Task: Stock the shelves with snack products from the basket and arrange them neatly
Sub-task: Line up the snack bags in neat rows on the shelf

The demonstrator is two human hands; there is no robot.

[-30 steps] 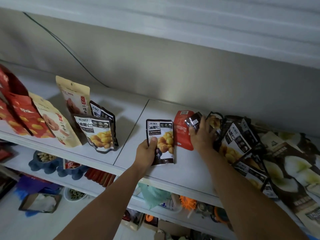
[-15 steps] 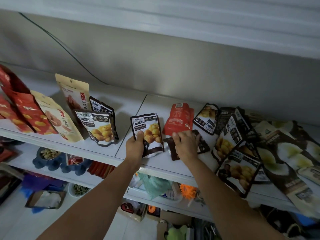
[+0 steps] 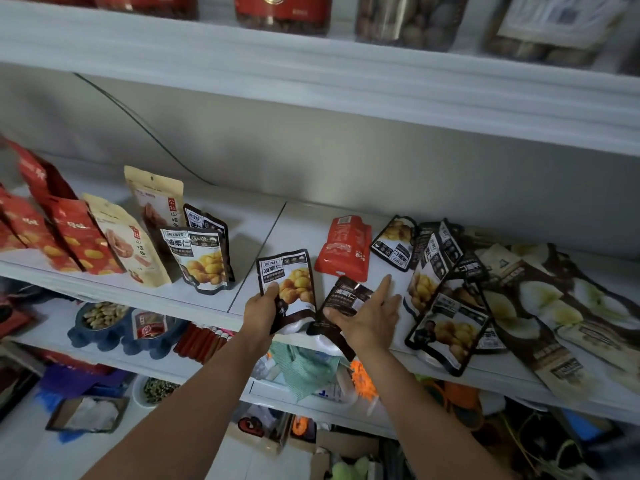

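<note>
Both arms reach up to shelf. Left hand grips chestnut pouch upright at front edge, thumb on its face. Right hand, fingers straight, presses dark pouch just beside.

Bare shelf between standing and toppled packets

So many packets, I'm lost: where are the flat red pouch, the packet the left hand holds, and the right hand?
red pouch point(image 3: 343, 250), head view, middle of its face.
chestnut packet point(image 3: 295, 283), head view, on its chestnut picture.
right hand point(image 3: 369, 318), head view, back of the hand.
</note>
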